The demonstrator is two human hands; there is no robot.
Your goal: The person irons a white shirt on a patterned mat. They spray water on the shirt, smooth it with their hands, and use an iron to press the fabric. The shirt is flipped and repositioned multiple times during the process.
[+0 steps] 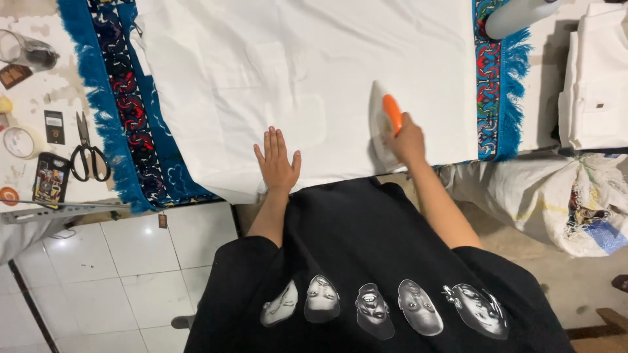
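A large white cloth (307, 72) lies spread over a blue patterned rug with fringes (124, 111) on a table. My left hand (277, 162) rests flat on the cloth near its front edge, fingers together and pointing away from me. My right hand (407, 138) grips the orange handle of a white clothes iron (381, 117), which stands on the cloth to the right of centre, its tip pointing away from me.
Black scissors (88, 153), a phone (50, 178), a tape roll (19, 142) and a glass jug (26, 51) lie on the table's left part. Folded white cloth (595, 85) is stacked at the right, a filled sack (562, 196) below it. A white bottle (517, 16) stands at the far right.
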